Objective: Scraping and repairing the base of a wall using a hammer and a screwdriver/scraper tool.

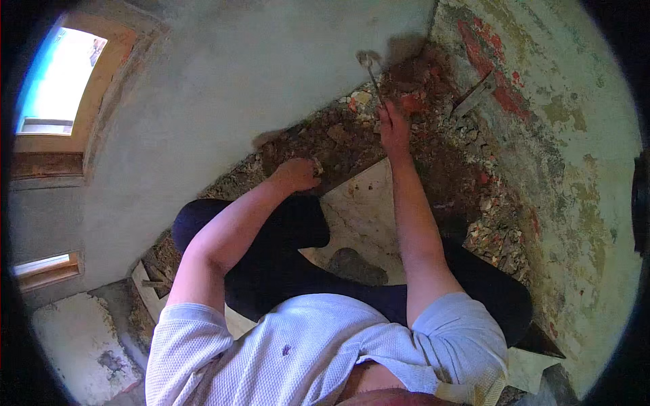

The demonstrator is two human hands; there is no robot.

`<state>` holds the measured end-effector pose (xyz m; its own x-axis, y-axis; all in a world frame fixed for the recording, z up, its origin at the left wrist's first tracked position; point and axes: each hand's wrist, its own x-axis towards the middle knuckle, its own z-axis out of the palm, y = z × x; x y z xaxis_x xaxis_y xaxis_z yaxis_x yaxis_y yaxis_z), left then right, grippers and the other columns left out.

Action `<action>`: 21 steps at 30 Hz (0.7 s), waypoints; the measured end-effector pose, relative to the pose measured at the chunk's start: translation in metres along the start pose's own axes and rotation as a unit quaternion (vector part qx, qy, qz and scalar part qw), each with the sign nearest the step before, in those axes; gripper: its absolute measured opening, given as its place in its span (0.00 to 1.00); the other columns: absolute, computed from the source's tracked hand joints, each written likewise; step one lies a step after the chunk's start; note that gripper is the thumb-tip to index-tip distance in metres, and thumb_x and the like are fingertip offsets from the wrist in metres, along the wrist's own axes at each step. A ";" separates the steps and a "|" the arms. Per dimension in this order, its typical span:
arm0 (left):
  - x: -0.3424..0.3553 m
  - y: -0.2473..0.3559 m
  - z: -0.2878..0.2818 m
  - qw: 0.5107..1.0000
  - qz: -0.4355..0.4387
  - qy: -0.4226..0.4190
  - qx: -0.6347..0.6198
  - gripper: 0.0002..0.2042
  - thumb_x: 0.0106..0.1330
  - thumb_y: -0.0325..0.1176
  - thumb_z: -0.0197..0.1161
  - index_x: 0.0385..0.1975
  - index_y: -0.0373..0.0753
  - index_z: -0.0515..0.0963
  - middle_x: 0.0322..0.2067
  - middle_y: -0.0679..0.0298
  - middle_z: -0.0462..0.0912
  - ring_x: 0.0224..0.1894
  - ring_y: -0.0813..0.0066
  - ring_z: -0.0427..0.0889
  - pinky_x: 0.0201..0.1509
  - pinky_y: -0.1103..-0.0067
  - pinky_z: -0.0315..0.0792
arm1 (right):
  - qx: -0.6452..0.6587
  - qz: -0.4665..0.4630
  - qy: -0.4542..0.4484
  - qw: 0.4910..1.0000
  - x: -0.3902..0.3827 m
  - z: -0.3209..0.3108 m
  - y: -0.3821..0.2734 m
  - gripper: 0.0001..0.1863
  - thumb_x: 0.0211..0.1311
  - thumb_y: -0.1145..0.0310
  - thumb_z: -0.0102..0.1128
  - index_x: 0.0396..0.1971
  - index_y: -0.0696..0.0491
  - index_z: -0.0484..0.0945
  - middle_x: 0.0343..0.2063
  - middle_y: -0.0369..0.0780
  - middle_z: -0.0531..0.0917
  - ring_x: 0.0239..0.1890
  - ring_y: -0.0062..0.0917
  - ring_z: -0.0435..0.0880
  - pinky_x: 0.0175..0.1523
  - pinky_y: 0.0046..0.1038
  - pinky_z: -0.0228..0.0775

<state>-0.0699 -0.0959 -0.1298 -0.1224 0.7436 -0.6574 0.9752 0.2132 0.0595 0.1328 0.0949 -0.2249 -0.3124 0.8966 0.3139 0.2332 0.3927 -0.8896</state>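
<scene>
My right hand [395, 135] is wrapped round the thin handle of a hammer [374, 80]. The hammer is raised, its blurred head near the grey wall. Lower and to the left, my left hand [296, 176] is closed low over the rubble [342, 139]. A small pale bit shows at its fingertips, but what it grips is hidden. Brown earth, stones and reddish brick bits make up the rubble, which fills the corner between two walls. Below my hands lies a pale, stained board [369, 196], partly covered by my legs.
A flat wooden strip [474, 95] leans against the peeling right wall [562, 135]. The smooth grey wall [223, 74] rises on the left, with a wood-framed window [78, 81]. A dark grey mound [355, 265] sits on the board between my legs. A whitish slab [81, 345] lies lower left.
</scene>
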 end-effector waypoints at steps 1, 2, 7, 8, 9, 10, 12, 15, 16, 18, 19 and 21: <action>0.001 0.002 -0.001 1.000 0.010 0.006 0.002 0.29 0.60 0.53 0.61 0.48 0.31 0.75 0.40 0.45 0.82 0.47 0.47 0.81 0.52 0.59 0.75 | -0.029 -0.017 0.024 0.999 -0.011 -0.001 0.022 0.21 0.71 0.59 0.51 0.58 0.55 0.73 0.41 0.47 0.84 0.45 0.37 0.83 0.49 0.32 0.71; -0.007 -0.007 0.003 1.000 -0.004 0.003 0.004 0.29 0.60 0.53 0.61 0.48 0.31 0.75 0.40 0.45 0.82 0.47 0.47 0.81 0.52 0.59 0.75 | -0.034 0.080 -0.031 0.996 -0.032 0.007 0.019 0.22 0.71 0.57 0.50 0.58 0.56 0.73 0.44 0.47 0.83 0.47 0.38 0.83 0.51 0.33 0.71; 0.001 0.002 0.000 0.999 -0.021 -0.035 0.006 0.25 0.61 0.51 0.60 0.40 0.30 0.79 0.45 0.48 0.82 0.51 0.51 0.80 0.53 0.60 0.75 | -0.222 0.281 -0.167 0.919 -0.087 -0.008 0.068 0.25 0.72 0.52 0.45 0.57 0.54 0.74 0.52 0.48 0.80 0.54 0.42 0.79 0.57 0.39 0.70; -0.002 0.005 -0.003 0.999 -0.022 -0.038 0.004 0.25 0.61 0.51 0.60 0.40 0.30 0.79 0.45 0.48 0.82 0.51 0.51 0.80 0.53 0.60 0.75 | -0.198 0.304 -0.161 0.918 -0.087 -0.013 0.061 0.26 0.72 0.51 0.44 0.57 0.54 0.74 0.53 0.49 0.79 0.55 0.43 0.78 0.57 0.41 0.70; -0.003 0.006 -0.008 0.999 -0.019 -0.032 0.006 0.25 0.61 0.51 0.60 0.42 0.30 0.79 0.46 0.48 0.82 0.51 0.51 0.80 0.53 0.60 0.75 | -0.200 0.306 -0.164 0.916 -0.079 -0.015 0.055 0.26 0.72 0.51 0.44 0.57 0.54 0.74 0.53 0.49 0.79 0.55 0.43 0.78 0.57 0.41 0.70; -0.006 0.011 -0.012 1.000 -0.015 -0.023 0.007 0.25 0.61 0.51 0.60 0.43 0.30 0.79 0.46 0.48 0.82 0.52 0.52 0.80 0.53 0.60 0.75 | -0.188 0.274 -0.142 0.932 -0.062 -0.019 0.044 0.26 0.72 0.50 0.44 0.58 0.53 0.74 0.52 0.49 0.80 0.55 0.43 0.78 0.57 0.41 0.70; -0.003 -0.003 0.001 1.000 -0.009 -0.008 0.015 0.27 0.61 0.51 0.60 0.45 0.30 0.77 0.43 0.45 0.82 0.49 0.49 0.81 0.52 0.60 0.75 | -0.136 0.227 -0.098 0.959 -0.026 -0.017 0.006 0.24 0.72 0.51 0.45 0.57 0.50 0.75 0.48 0.49 0.81 0.51 0.43 0.80 0.54 0.39 0.71; -0.003 -0.007 0.007 1.000 0.010 0.008 0.017 0.28 0.61 0.52 0.59 0.47 0.30 0.75 0.40 0.43 0.82 0.46 0.47 0.81 0.51 0.59 0.75 | -0.071 0.164 -0.027 0.983 0.012 -0.020 -0.037 0.23 0.71 0.52 0.48 0.57 0.50 0.75 0.45 0.51 0.83 0.48 0.43 0.82 0.52 0.38 0.73; -0.003 -0.004 0.005 1.000 0.017 0.012 0.009 0.28 0.61 0.53 0.59 0.48 0.30 0.75 0.40 0.43 0.82 0.47 0.47 0.81 0.51 0.59 0.75 | -0.041 0.109 0.021 0.993 0.020 -0.022 -0.039 0.23 0.71 0.52 0.49 0.57 0.51 0.75 0.44 0.51 0.83 0.47 0.43 0.83 0.51 0.38 0.73; -0.005 -0.001 0.001 1.000 0.015 0.005 0.016 0.29 0.61 0.53 0.59 0.48 0.30 0.75 0.40 0.44 0.82 0.47 0.47 0.81 0.52 0.59 0.75 | -0.007 0.063 0.060 0.996 0.025 -0.017 -0.034 0.22 0.71 0.54 0.49 0.56 0.53 0.75 0.43 0.51 0.83 0.47 0.43 0.83 0.51 0.38 0.73; -0.006 0.000 -0.001 1.000 0.012 -0.005 0.023 0.29 0.61 0.53 0.59 0.49 0.31 0.75 0.41 0.44 0.82 0.48 0.48 0.81 0.52 0.59 0.75 | 0.028 0.019 0.097 0.995 0.023 -0.012 -0.027 0.22 0.71 0.56 0.50 0.56 0.54 0.76 0.42 0.50 0.83 0.46 0.43 0.83 0.51 0.38 0.73; -0.011 0.005 -0.008 0.999 -0.008 -0.037 0.027 0.28 0.61 0.53 0.59 0.48 0.30 0.76 0.43 0.45 0.82 0.50 0.49 0.80 0.53 0.60 0.75 | 0.021 0.101 0.044 0.994 -0.002 -0.006 -0.008 0.22 0.72 0.54 0.50 0.56 0.54 0.76 0.43 0.50 0.83 0.46 0.42 0.82 0.51 0.37 0.72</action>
<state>-0.0657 -0.0978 -0.1162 -0.1256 0.6904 -0.7124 0.9820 0.1888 0.0099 0.1373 0.0912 -0.2167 -0.1800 0.9717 0.1531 0.2443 0.1950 -0.9499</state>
